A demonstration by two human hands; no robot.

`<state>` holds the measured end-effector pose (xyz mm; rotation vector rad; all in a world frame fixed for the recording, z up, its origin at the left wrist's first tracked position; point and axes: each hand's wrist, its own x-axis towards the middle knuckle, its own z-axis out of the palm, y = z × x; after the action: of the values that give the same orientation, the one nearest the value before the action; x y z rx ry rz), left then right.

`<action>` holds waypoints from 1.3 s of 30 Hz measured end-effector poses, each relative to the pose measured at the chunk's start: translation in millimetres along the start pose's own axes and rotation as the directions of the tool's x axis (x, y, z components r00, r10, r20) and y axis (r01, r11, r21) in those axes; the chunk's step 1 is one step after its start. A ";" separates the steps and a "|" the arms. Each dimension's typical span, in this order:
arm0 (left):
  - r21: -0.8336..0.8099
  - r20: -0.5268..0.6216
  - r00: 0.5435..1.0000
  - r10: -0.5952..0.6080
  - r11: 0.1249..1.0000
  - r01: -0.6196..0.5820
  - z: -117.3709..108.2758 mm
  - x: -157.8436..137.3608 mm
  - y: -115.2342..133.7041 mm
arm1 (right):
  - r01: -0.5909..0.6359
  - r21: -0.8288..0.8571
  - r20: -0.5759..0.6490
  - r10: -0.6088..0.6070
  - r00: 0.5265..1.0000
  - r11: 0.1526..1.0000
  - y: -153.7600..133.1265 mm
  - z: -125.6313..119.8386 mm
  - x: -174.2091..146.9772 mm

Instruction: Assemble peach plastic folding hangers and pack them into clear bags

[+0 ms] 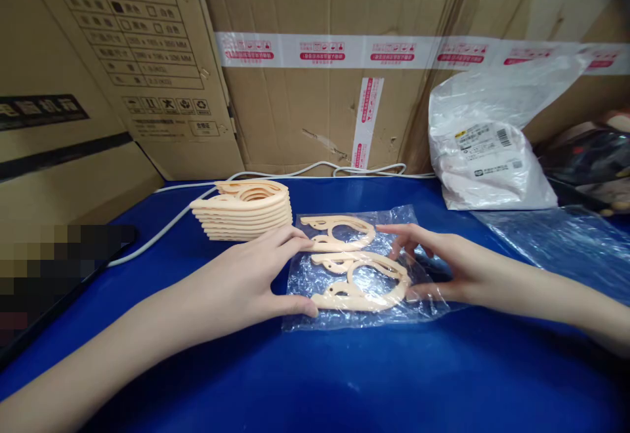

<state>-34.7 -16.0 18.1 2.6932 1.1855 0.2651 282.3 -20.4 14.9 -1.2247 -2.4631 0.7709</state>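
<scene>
Two cream plastic folding hangers, a far one (pixel 344 247) and a near one (pixel 364 303), lie side by side at a clear plastic bag (pixel 300 321); whether they are inside or on top, I cannot tell. My left hand (pixel 251 275) is spread at their left ends, its index fingertip at the far hanger and its thumb at the near one. On the other side, my right hand (pixel 443 262) has thumb and index finger apart, at the right ends of the hangers. Left of the bag stands a neat stack of several similar hangers (pixel 246 216).
Cardboard boxes (pixel 305 111) wall off the back and left of the blue table (pixel 315 380). A white cable (pixel 162 236) runs along the rear and left. At the right are a white parcel bag (pixel 492 170) and more clear film (pixel 556 236).
</scene>
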 end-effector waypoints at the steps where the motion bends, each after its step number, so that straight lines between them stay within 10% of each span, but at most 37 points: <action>1: -0.001 0.000 1.000 0.001 1.000 -0.001 -0.2 0.3 0.2 | 0.021 0.026 0.014 -0.022 1.000 0.999 0.4 0.9 0.9; 25: -0.004 -0.084 0.994 0.077 0.997 -0.077 -12.1 2.1 0.8 | 0.022 -0.109 -0.081 -0.031 0.996 0.994 12.3 3.0 6.3; 31: 0.208 -0.368 0.921 0.127 0.977 -0.051 -38.4 1.9 -35.3 | -0.060 -0.280 -0.238 -0.009 0.971 0.958 28.4 -10.8 2.0; 39: 0.186 -0.306 0.946 -0.110 0.967 0.173 -49.5 -1.5 -89.4 | -0.070 -0.300 -0.229 -0.001 0.973 0.951 30.8 -13.6 2.8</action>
<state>-110.8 47.1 44.4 2.7977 1.5669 0.5651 307.0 1.7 8.2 -1.3773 -2.4349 0.2384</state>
